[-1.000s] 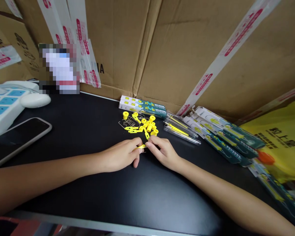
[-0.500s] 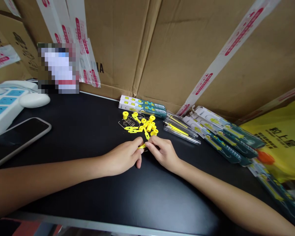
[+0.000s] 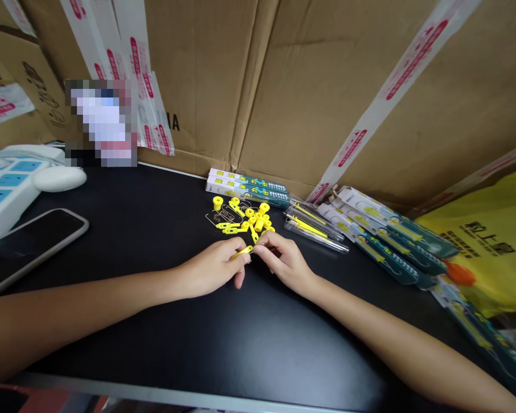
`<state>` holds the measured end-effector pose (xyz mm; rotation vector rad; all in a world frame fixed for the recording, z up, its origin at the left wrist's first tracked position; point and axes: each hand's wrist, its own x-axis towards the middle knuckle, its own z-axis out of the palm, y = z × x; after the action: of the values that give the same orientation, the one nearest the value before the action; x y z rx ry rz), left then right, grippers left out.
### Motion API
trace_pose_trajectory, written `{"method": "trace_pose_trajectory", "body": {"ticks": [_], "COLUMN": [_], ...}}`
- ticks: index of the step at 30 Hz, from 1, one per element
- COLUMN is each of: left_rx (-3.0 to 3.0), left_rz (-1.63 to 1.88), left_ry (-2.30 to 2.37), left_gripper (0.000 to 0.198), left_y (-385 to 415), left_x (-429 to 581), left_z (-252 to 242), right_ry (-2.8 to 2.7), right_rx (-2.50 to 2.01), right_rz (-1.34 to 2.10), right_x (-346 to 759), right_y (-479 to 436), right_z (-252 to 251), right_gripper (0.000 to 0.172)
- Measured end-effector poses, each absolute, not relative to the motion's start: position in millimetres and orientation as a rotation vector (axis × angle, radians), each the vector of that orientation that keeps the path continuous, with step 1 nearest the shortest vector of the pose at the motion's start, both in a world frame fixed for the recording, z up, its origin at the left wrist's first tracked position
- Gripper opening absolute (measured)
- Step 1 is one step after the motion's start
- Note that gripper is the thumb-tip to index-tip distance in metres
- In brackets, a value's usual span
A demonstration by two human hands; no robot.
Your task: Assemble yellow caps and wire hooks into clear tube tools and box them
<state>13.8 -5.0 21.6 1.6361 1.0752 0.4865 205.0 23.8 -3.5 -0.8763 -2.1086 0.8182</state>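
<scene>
My left hand (image 3: 217, 267) pinches a small yellow plastic piece (image 3: 243, 252) between thumb and fingers, its rounded end pointing right. Close beside it, my right hand (image 3: 287, 263) is closed in a pinch at the tip of that piece, on what looks like a thin metal wire (image 3: 258, 246), too small to make out fully. Just beyond both hands lies a pile of yellow caps (image 3: 259, 222), flat yellow pieces (image 3: 231, 228) and bent metal hooks and springs (image 3: 224, 214) on the black table (image 3: 258, 344).
Printed narrow boxes (image 3: 245, 186) lie behind the pile. Clear tubes with yellow rods (image 3: 312, 225) and more boxes (image 3: 382, 235) are at the right, by a yellow bag (image 3: 485, 246). A phone (image 3: 34, 244) and a power strip (image 3: 8, 180) sit left. Cardboard boxes (image 3: 206, 74) stand behind.
More of the yellow piece now shows in my left hand. The fingers of my right hand have lifted and opened slightly around the wire. The view has shifted a little.
</scene>
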Motion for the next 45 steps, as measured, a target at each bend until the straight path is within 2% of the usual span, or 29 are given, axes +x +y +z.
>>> {"method": "trace_pose_trajectory", "body": {"ticks": [6,15,21,32,45], "left_rx": [1.779,1.895,1.89,1.779,1.797], "left_rz": [0.467,0.395,0.375,0.546,0.463], "left_ry": [1.096,1.074,1.078,1.104,1.117], "left_gripper": [0.024,0.022,0.028,0.025,0.03], "left_y": [-1.2,-0.3,-5.8,-3.8,-3.6], "left_x": [6.8,4.6,5.4,8.7,6.4], "left_z": [23.8,23.3,26.9,22.1,16.3], "right_ry": [-2.096,-1.95,-1.905,-1.901,-2.0], "right_rx": [-0.873,-0.927,-0.894,-0.902,-0.961], "right_rz": [1.033,1.355,1.378,1.374,1.301], "right_x": [209.9,213.0,212.2,213.1,212.0], "right_y": [26.9,29.1,28.5,27.6,27.1], "right_z": [-0.6,-0.3,-1.0,2.3,2.0], "right_gripper": [0.018,0.03,0.027,0.027,0.03]}}
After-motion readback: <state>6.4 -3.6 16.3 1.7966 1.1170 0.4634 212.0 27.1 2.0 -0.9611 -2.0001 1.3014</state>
